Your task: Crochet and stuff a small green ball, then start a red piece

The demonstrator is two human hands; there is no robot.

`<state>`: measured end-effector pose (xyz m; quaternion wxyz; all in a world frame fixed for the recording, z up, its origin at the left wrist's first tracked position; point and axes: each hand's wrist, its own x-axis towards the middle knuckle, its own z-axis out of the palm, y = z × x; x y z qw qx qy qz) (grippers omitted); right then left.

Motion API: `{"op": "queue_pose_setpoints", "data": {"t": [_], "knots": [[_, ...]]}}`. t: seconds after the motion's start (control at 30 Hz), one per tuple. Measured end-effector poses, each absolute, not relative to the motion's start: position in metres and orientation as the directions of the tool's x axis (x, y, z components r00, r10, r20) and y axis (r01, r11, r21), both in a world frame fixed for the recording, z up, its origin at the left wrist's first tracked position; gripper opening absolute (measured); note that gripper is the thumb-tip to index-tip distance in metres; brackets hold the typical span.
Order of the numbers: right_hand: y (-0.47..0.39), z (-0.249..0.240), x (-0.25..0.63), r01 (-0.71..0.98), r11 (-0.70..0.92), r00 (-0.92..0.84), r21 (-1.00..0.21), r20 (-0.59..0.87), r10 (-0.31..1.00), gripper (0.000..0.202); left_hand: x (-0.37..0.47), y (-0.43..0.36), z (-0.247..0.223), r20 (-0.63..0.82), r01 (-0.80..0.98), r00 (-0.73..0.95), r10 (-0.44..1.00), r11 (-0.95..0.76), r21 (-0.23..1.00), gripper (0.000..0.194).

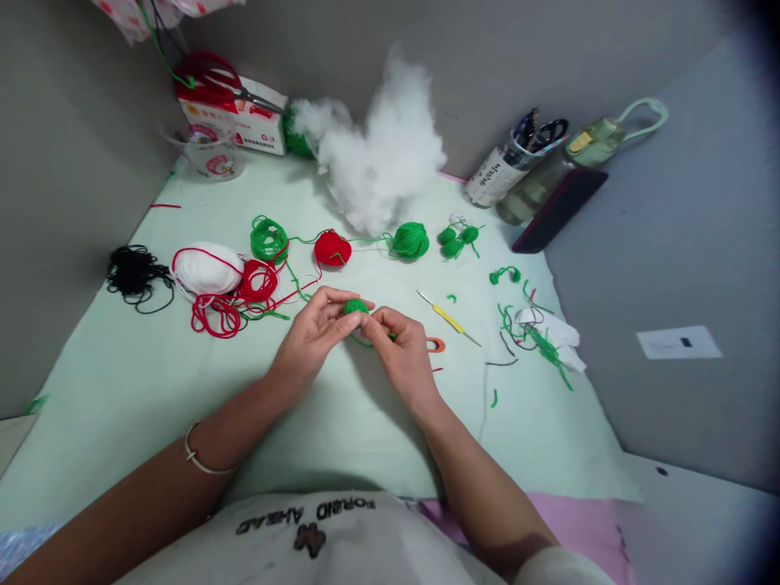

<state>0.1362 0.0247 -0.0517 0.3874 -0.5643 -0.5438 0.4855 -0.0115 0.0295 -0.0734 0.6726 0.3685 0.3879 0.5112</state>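
Between my hands is a small green crocheted piece [355, 306], rounded on top, with its lower part hidden by my fingers. My left hand [318, 329] curls around its left side, thumb pressed against it. From the right, my right hand [395, 345] pinches its edge with thumb and fingertips; whether a needle is in that pinch cannot be made out. A strand of green yarn hangs under the hands. Just right of them lie a crochet hook [449, 318] with a yellow grip and an orange piece [435, 345], partly covered by my right hand.
Behind stand white stuffing [383, 138], a red yarn ball [332, 248] and a green yarn ball [410, 240]. White yarn [207, 268] and black yarn [135, 272] lie left. Small green crocheted pieces [458, 237] and yarn scraps [542, 337] lie right, near a bottle [530, 191].
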Motion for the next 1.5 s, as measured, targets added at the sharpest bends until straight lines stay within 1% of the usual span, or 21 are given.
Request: {"op": "queue_pose_setpoints", "data": {"t": [0.1, 0.2, 0.3, 0.4, 0.47, 0.53, 0.63, 0.73, 0.77, 0.8, 0.87, 0.93, 0.97, 1.03, 1.1, 1.17, 1.27, 1.37, 1.43, 1.47, 1.5], "knots": [[0.022, -0.052, 0.136, 0.320, -0.095, -0.077, -0.943, -0.126, 0.989, 0.036, -0.012, 0.031, -0.073, -0.193, -0.412, 0.185, 0.964, 0.254, 0.875, 0.029], [0.019, -0.051, 0.137, 0.396, -0.057, -0.121, -0.916, -0.114, 0.986, 0.028, -0.013, 0.032, -0.072, -0.214, -0.404, 0.193, 0.958, 0.276, 0.872, 0.030], [0.014, -0.048, 0.134, 0.463, -0.005, -0.151, -0.886, -0.085, 0.985, 0.022, -0.012, 0.030, -0.072, -0.165, -0.366, 0.163, 0.973, 0.215, 0.905, 0.030], [0.007, -0.047, 0.128, 0.565, 0.074, -0.179, -0.822, -0.035, 0.983, 0.019, -0.006, 0.026, -0.071, -0.105, -0.307, 0.077, 0.991, 0.124, 0.944, 0.026], [0.003, -0.047, 0.122, 0.622, 0.126, -0.208, -0.772, -0.007, 0.978, 0.019, -0.002, 0.024, -0.070, -0.111, -0.305, 0.032, 0.993, 0.116, 0.945, 0.024], [0.002, -0.048, 0.118, 0.632, 0.159, -0.239, -0.758, 0.004, 0.971, 0.022, 0.000, 0.025, -0.070, -0.150, -0.344, 0.016, 0.989, 0.146, 0.927, 0.025], [0.008, -0.047, 0.121, 0.567, 0.175, -0.290, -0.805, 0.004, 0.957, 0.024, -0.004, 0.031, -0.072, -0.187, -0.395, -0.013, 0.982, 0.167, 0.904, 0.023], [0.022, -0.045, 0.141, 0.549, 0.218, -0.257, -0.807, 0.086, 0.963, 0.025, -0.013, 0.039, -0.072, -0.176, -0.412, -0.067, 0.982, 0.134, 0.901, 0.022], [0.027, -0.045, 0.151, 0.618, 0.215, -0.195, -0.756, 0.118, 0.974, 0.026, -0.016, 0.041, -0.072, -0.173, -0.417, -0.078, 0.982, 0.126, 0.900, 0.022], [0.032, -0.046, 0.163, 0.713, 0.193, -0.115, -0.674, 0.158, 0.981, 0.027, -0.018, 0.042, -0.071, -0.171, -0.419, -0.082, 0.982, 0.122, 0.900, 0.022], [0.041, -0.051, 0.188, 0.891, 0.093, -0.015, -0.445, 0.176, 0.984, 0.029, -0.021, 0.043, -0.070, -0.174, -0.412, -0.069, 0.982, 0.131, 0.902, 0.024], [0.046, -0.058, 0.208, 0.975, -0.011, 0.038, -0.222, 0.118, 0.992, 0.032, -0.021, 0.042, -0.070, -0.179, -0.400, -0.048, 0.983, 0.145, 0.905, 0.026], [0.047, -0.061, 0.216, 0.988, -0.021, 0.034, -0.154, 0.086, 0.996, 0.033, -0.020, 0.042, -0.070, -0.180, -0.393, -0.037, 0.983, 0.151, 0.907, 0.028], [0.048, -0.066, 0.225, 0.996, -0.016, 0.021, -0.093, 0.054, 0.998, 0.031, -0.018, 0.041, -0.071, -0.180, -0.380, -0.022, 0.983, 0.158, 0.911, 0.028], [0.048, -0.069, 0.227, 0.995, -0.002, 0.007, -0.104, 0.043, 0.999, 0.031, -0.017, 0.040, -0.073, -0.165, -0.361, -0.009, 0.986, 0.151, 0.920, 0.029], [0.047, -0.069, 0.226, 0.989, 0.001, 0.005, -0.149, 0.039, 0.999, 0.030, -0.017, 0.039, -0.075, -0.138, -0.337, -0.004, 0.990, 0.129, 0.933, 0.029], [0.046, -0.066, 0.221, 0.960, 0.017, -0.002, -0.280, 0.055, 0.999, 0.023, -0.017, 0.039, -0.078, -0.100, -0.294, 0.008, 0.995, 0.098, 0.951, 0.030], [0.044, -0.059, 0.211, 0.858, 0.065, 0.016, -0.510, 0.153, 0.988, 0.014, -0.017, 0.037, -0.078, -0.095, -0.258, 0.012, 0.995, 0.095, 0.961, 0.028], [0.040, -0.052, 0.200, 0.705, 0.083, 0.062, -0.705, 0.177, 0.982, 0.010, -0.016, 0.036, -0.077, -0.099, -0.232, 0.000, 0.995, 0.097, 0.968, 0.026], [0.037, -0.048, 0.193, 0.591, 0.067, 0.069, -0.804, 0.133, 0.989, 0.011, -0.016, 0.036, -0.077, -0.101, -0.220, -0.004, 0.995, 0.097, 0.971, 0.026], [0.034, -0.043, 0.186, 0.451, 0.017, 0.051, -0.892, 0.045, 0.998, 0.013, -0.015, 0.035, -0.077, -0.102, -0.210, -0.006, 0.995, 0.098, 0.973, 0.025]]}}
